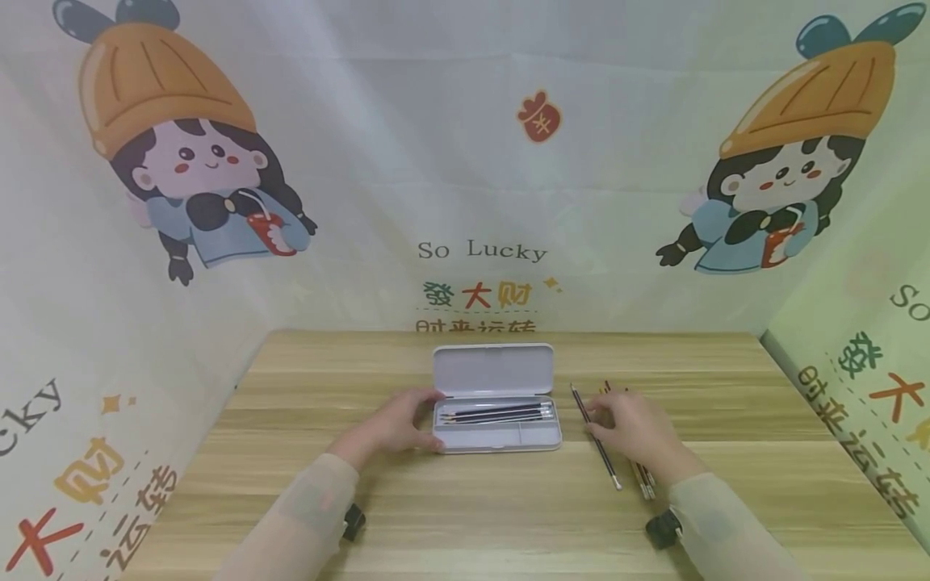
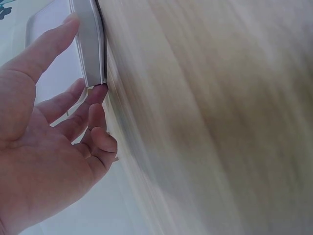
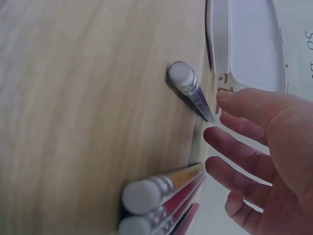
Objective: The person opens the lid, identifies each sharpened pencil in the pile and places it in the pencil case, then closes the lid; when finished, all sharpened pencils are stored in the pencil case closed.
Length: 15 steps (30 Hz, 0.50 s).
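Observation:
A white pencil case (image 1: 475, 440) stands with its lid (image 1: 494, 369) raised. Several dark pencils (image 1: 494, 415) lie in its rear compartment. My left hand (image 1: 400, 421) holds the case's left end, thumb at the near corner and fingers at the far one. To the right of the case, one dark pencil (image 1: 606, 466) lies on the table, its white eraser end towards me. My right hand (image 1: 630, 421) is over it with fingertips close to its shaft. In the right wrist view those fingers (image 3: 239, 147) are spread and loosely bent beside the dark pencil (image 3: 199, 100), not wrapped round it.
Beneath and beside the right hand lies a bunch of pencils (image 1: 644, 482), yellow and red ones (image 3: 186, 193) among them. The wooden table (image 1: 494, 516) is enclosed by printed cloth (image 1: 407, 145) at the back and sides. A small divider splits the case's front part.

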Each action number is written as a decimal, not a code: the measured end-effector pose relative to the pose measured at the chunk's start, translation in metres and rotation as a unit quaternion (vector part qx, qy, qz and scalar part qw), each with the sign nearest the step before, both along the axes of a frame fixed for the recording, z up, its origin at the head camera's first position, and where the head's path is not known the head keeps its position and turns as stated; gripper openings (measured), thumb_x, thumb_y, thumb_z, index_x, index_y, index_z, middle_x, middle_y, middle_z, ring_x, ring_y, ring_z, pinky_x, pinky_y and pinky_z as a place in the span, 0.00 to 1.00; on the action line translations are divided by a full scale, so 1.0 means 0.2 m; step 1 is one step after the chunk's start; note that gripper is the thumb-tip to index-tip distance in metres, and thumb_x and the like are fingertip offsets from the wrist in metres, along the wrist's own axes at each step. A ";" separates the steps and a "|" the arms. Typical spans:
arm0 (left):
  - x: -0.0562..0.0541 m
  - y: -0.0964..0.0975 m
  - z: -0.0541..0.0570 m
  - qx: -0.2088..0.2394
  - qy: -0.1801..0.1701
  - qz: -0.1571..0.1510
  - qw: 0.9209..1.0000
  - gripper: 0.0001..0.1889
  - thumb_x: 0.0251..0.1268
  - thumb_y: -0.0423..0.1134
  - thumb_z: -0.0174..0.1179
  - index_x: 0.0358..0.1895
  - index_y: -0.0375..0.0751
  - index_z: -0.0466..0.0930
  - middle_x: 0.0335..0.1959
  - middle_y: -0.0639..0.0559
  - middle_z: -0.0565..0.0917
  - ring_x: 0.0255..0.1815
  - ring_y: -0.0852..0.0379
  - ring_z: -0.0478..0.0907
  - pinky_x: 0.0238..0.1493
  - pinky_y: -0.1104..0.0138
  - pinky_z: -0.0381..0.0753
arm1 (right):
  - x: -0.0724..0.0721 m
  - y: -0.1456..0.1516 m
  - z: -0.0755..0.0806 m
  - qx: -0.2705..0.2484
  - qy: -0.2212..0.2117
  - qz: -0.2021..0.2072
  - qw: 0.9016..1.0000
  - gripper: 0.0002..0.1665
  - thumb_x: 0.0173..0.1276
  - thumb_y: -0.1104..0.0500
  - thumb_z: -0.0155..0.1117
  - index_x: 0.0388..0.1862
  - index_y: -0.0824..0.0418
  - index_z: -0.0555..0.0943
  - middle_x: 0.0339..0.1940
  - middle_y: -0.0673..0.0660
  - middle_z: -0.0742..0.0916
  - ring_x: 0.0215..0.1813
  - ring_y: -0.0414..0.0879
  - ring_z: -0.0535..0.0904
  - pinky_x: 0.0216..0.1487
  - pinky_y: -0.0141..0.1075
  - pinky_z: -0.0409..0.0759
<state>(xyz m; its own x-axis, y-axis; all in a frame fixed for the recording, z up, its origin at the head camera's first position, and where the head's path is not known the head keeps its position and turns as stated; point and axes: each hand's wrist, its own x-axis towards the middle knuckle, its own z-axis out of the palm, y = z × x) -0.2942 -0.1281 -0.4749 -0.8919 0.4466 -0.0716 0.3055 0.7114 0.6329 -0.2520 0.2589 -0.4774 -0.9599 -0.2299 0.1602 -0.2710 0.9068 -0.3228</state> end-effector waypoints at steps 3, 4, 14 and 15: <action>0.00 0.00 0.00 -0.002 0.000 0.000 1.000 0.44 0.46 0.41 0.82 0.70 0.38 0.74 0.71 0.36 0.76 0.75 0.36 0.69 0.79 0.43 0.64 | -0.01 -0.01 0.00 0.007 -0.009 -0.005 1.000 0.16 0.62 0.52 0.76 0.47 0.55 0.89 0.35 0.47 0.90 0.38 0.41 0.83 0.40 0.43 0.86; 0.00 0.00 0.00 -0.003 0.001 0.000 1.000 0.44 0.46 0.41 0.82 0.70 0.38 0.74 0.71 0.36 0.76 0.75 0.36 0.69 0.79 0.43 0.64 | -0.01 -0.01 0.00 0.009 -0.012 -0.006 1.000 0.16 0.62 0.52 0.76 0.47 0.54 0.89 0.35 0.47 0.90 0.38 0.42 0.84 0.41 0.43 0.86; 0.00 -0.01 0.00 -0.003 0.002 0.000 1.000 0.44 0.46 0.41 0.82 0.70 0.38 0.74 0.71 0.36 0.76 0.75 0.36 0.69 0.80 0.44 0.64 | -0.01 -0.03 0.02 0.025 -0.030 -0.019 0.999 0.16 0.62 0.52 0.76 0.48 0.54 0.89 0.37 0.48 0.91 0.40 0.44 0.86 0.39 0.43 0.87; 0.00 -0.01 0.00 -0.003 0.002 0.000 1.000 0.44 0.46 0.41 0.82 0.70 0.38 0.74 0.71 0.36 0.76 0.75 0.36 0.69 0.80 0.44 0.64 | -0.01 -0.03 0.02 0.027 -0.032 -0.020 0.999 0.16 0.62 0.52 0.76 0.48 0.54 0.89 0.37 0.48 0.91 0.40 0.44 0.86 0.38 0.43 0.86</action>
<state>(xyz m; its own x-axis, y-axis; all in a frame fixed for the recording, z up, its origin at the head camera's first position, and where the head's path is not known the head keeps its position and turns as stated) -0.2936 -0.1292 -0.4749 -0.8921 0.4462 -0.0714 0.3079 0.7157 0.6269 -0.2543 0.2525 -0.4734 -0.9765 -0.1976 0.0858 -0.2142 0.9332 -0.2887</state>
